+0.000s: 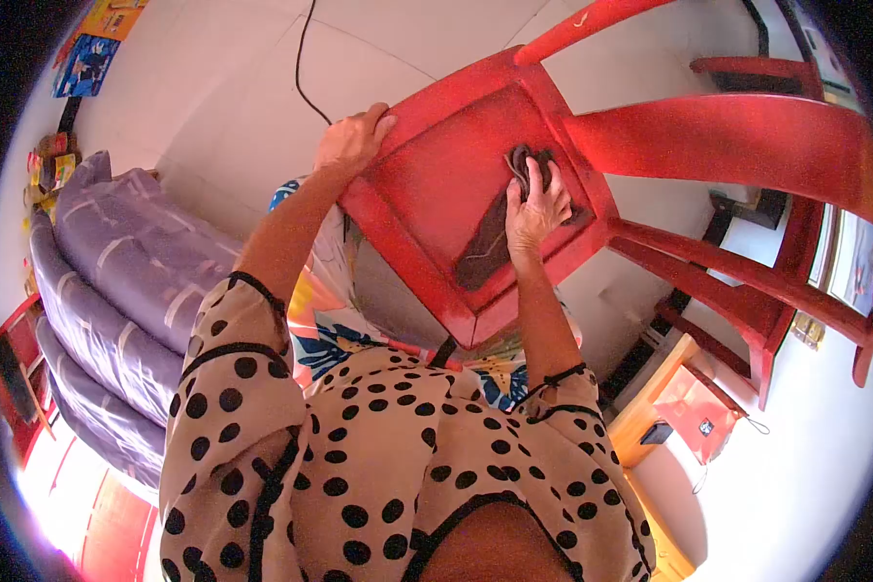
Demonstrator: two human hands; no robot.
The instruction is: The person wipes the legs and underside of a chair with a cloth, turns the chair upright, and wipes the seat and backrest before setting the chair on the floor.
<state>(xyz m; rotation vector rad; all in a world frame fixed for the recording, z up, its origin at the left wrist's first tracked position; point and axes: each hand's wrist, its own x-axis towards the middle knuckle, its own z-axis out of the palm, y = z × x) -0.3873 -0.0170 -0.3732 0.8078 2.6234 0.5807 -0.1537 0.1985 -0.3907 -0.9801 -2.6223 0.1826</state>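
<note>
A red wooden chair [427, 155] is in front of me, tilted, with its square seat facing me and its backrest off to the right. My left hand [352, 143] is closed around the seat's far left corner, fingers over the rim. On the seat panel, my right hand [540, 209] presses a bunched dark cloth [490, 238]. Part of the cloth sticks out above my fingers, and a longer part lies spread over the lower seat, beside the rim.
A purple patterned sofa [145, 262] stands on the left. A thin black cable [301, 73] runs over the pale tiled floor [223, 87]. At the right are another red wooden piece of furniture [786, 281] and a light wooden cabinet [650, 407] with a red bag [698, 412].
</note>
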